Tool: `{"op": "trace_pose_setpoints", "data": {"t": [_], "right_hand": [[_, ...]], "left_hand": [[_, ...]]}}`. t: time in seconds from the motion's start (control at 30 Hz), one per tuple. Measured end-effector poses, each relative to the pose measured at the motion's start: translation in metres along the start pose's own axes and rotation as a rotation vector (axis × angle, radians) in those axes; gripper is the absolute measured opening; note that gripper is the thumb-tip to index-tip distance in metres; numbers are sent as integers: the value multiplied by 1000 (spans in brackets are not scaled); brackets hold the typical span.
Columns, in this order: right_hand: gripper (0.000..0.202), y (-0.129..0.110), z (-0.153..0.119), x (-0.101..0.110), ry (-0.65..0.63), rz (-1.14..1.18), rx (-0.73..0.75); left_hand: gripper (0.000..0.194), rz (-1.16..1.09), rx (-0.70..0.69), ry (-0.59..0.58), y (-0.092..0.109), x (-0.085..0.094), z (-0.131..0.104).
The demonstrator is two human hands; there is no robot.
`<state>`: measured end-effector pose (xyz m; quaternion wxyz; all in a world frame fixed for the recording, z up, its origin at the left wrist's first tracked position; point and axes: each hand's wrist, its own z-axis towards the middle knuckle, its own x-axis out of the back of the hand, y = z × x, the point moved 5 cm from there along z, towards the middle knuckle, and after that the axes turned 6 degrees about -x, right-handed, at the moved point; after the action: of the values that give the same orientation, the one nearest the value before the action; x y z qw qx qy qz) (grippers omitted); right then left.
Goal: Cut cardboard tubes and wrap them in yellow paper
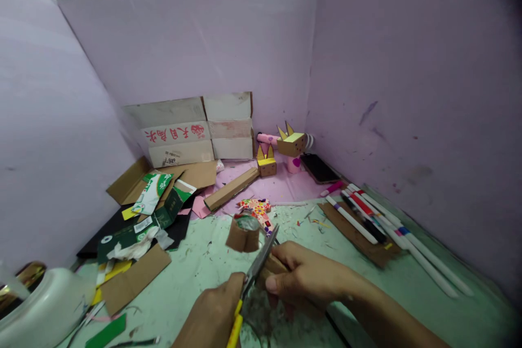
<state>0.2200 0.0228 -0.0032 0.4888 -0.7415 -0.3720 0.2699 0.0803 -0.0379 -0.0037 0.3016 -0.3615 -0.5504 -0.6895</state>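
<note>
My left hand (214, 307) is closed on yellow-handled scissors (256, 269), its thumb near the pivot. The scissor blades point up and away, lying along the edge of a small brown cardboard piece (272, 266). My right hand (305, 277) pinches that cardboard from the right, with its thumb on top; much of the piece is hidden behind the fingers. Just beyond the blades stands a short, open-topped brown cardboard piece (243, 234) with something greenish inside. Scraps of colourful patterned paper (256, 207) lie behind it.
Cardboard scraps and packaging (136, 277) pile up at left, near a white rounded container (49, 304). Markers (354, 220) lie at right beside a phone (319, 168). Eared cardboard figures (267, 167) stand at the back, near a long cardboard strip (231, 189) and an unfolded box (228, 129).
</note>
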Motion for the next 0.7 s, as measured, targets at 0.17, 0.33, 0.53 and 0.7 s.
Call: {"op": "trace_pose_setpoints", "data": {"t": [0.17,0.33,0.53,0.7], "right_hand": [[37,-8,0,5,44,83,147],[55,-10,3,4,67,212,280],[52,-7,10,3,138,207,331],[60,-13,11,1,134,286,456]], "left_hand": [[25,-163,192,280,-23,43,18],[22,307,328,375,-78,90,32],[29,550,458,160,-89,84,27],[34,547,474,72,-103,79,28]]}}
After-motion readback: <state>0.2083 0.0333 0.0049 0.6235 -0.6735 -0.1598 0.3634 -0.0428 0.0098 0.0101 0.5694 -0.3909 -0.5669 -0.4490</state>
